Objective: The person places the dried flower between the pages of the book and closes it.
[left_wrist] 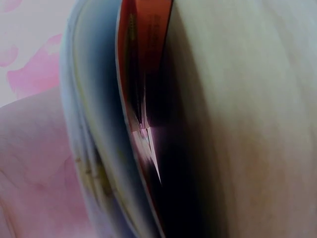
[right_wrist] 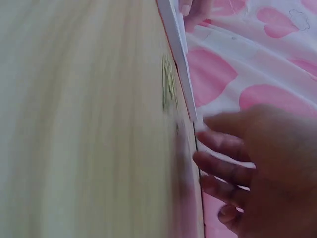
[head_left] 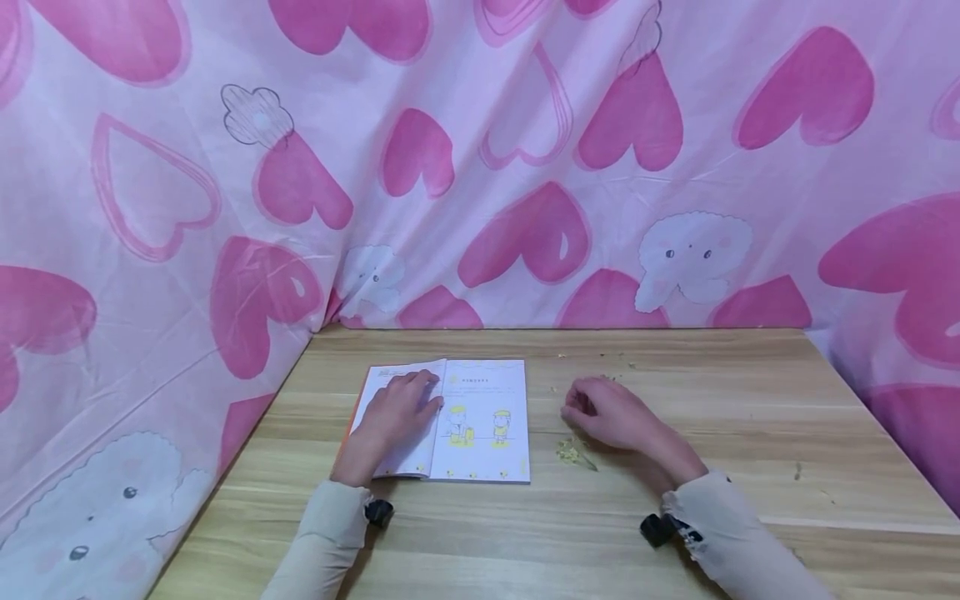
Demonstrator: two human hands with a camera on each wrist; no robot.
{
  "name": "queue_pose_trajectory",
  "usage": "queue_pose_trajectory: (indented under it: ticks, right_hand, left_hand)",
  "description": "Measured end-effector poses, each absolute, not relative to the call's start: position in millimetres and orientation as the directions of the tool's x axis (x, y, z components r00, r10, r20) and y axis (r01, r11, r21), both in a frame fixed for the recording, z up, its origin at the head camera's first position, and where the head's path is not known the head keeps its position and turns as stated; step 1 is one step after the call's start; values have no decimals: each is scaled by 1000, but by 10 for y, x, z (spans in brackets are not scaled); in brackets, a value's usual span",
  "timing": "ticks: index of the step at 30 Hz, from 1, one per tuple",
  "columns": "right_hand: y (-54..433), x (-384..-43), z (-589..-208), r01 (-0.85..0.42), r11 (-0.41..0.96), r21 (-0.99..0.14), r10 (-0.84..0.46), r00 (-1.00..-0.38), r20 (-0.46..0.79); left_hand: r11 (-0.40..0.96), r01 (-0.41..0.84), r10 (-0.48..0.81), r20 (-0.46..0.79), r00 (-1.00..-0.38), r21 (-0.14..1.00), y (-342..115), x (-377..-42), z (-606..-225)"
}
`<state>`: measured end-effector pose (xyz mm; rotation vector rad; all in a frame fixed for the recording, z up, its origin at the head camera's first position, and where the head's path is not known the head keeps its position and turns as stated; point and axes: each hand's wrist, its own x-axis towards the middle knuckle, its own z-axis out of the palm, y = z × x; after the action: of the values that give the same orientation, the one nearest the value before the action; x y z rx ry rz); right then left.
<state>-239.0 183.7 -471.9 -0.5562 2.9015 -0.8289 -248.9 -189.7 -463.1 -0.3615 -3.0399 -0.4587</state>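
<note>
An open book (head_left: 480, 465) lies on the wooden table, its right page showing two small cartoon figures in yellow. My left hand (head_left: 399, 414) rests on the left page, fingers spread toward the centre fold. In the left wrist view the curved pages (left_wrist: 99, 99) and an orange cover (left_wrist: 153, 29) are seen edge-on beside the palm (left_wrist: 34, 168). Right of the book, my right hand (head_left: 611, 412) hovers with loosely bent fingers and nothing visible in them. A small dried flower sprig (head_left: 572, 452) lies just below it; the right wrist view also shows this sprig (right_wrist: 169, 84).
Small plant crumbs (head_left: 630, 365) are scattered on the table (head_left: 480, 542) near its back and right side. A pink heart-patterned cloth (head_left: 517, 167) hangs behind the table and along both sides. A black wrist device (head_left: 657, 530) sits at the right cuff.
</note>
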Motion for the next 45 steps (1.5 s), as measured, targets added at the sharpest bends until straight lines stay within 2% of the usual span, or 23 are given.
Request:
queue_pose_trajectory:
  ticks: [8,12,18,23,31,45]
  right_hand:
    - [2108,-2223,-4601,-384,770,-509,-504,-856,-118]
    - [2154,-2208,-4551,-405,756,-514,-536,-834,-131]
    - [2141,-2242,-4605,-363,731,-578,-511,-852,-111]
    - [2110,-2266,-4642,-361,728,-583,-489,-869,-73]
    - [2155,-2245,-4555,-380,802,-460,-456,-888,-60]
    - [2085,-2221,-4565,-375,838,-396,-416,-909,-20]
  left_hand:
    - [927,234,221,76,-972,294,-1904,-2482,-4633]
    - [929,230,219,71,-973,290,-1898,-2487,-4628]
    - [928,222,215,55,-975,300,-1877,-2476,-4606]
    - [926,227,222,50,-974,301,-1873,-2471,-4594]
    - [923,222,222,36,-974,313,-1896,-2492,-4588]
    - [922,218,226,11,-974,321,-1890,-2485,-4550]
